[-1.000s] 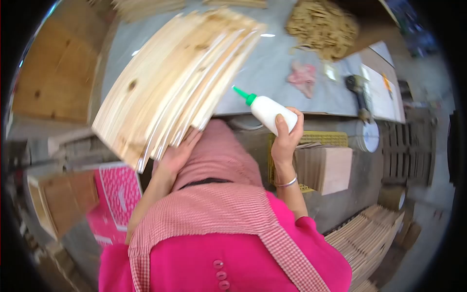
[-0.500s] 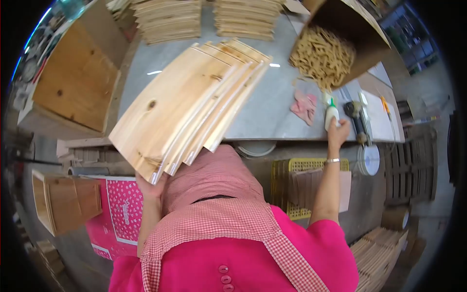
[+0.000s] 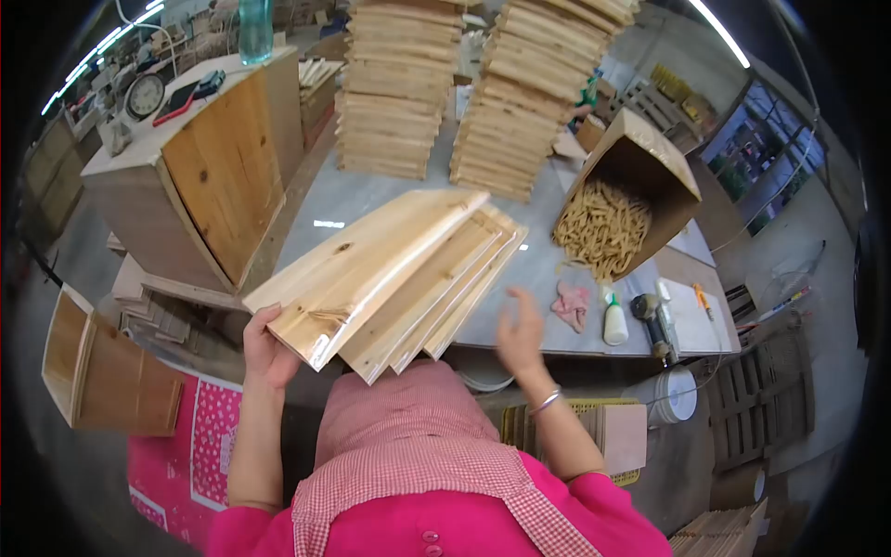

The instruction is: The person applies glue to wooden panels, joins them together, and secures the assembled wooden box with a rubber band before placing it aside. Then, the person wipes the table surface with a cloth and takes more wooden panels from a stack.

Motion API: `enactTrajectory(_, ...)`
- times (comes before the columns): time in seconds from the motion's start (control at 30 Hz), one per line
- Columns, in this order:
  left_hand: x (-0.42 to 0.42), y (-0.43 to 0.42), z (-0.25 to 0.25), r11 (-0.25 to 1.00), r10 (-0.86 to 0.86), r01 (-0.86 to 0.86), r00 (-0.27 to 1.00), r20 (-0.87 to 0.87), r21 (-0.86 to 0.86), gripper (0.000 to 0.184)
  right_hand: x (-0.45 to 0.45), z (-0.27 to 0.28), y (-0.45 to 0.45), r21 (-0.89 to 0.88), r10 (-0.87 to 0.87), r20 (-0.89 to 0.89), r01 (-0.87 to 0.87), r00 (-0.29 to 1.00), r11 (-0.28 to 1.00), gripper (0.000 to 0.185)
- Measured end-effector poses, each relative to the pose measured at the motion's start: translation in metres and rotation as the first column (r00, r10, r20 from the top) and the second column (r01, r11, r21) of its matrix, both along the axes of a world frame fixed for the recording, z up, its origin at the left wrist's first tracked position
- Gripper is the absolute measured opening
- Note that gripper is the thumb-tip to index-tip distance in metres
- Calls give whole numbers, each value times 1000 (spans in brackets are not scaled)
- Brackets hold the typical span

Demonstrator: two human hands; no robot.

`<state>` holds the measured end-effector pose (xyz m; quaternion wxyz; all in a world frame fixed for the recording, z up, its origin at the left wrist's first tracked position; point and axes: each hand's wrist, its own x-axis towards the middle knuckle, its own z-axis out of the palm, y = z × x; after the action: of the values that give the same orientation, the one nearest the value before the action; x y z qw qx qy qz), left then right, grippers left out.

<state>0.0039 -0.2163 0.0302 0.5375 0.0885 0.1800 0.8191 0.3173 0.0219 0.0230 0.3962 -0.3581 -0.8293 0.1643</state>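
The left hand pinches the near left corner of the top board, its fingers bent around the edge; further boards fan out beneath, over the desk. The right hand, empty and partly open, is raised between boards and glue bottle.

Woodworking workshop with tall board stacks and overhead strip lights.

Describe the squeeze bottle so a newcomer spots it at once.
On the grey table, find the open box of tan pieces at the right. Just below, between the pink cloth and dark tool, is the squeeze bottle. Only it is white with a green nozzle.
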Motion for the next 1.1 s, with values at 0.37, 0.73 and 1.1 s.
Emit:
enactTrajectory(0.37,39,-7,13,958,-51,-2,983,177,288,66,-206,-45,-138,34,289,740,-463,607,886,64)
enactTrajectory(0.73,52,-55,27,920,40,-78,993,107,383,59,-18,197,-16,344,33,765,-452,643,823,18)
enactTrajectory(1.1,68,-56,22,955,230,-226,973,2,193,73,165,289,-51,758,-364,110,158,925,633,46)
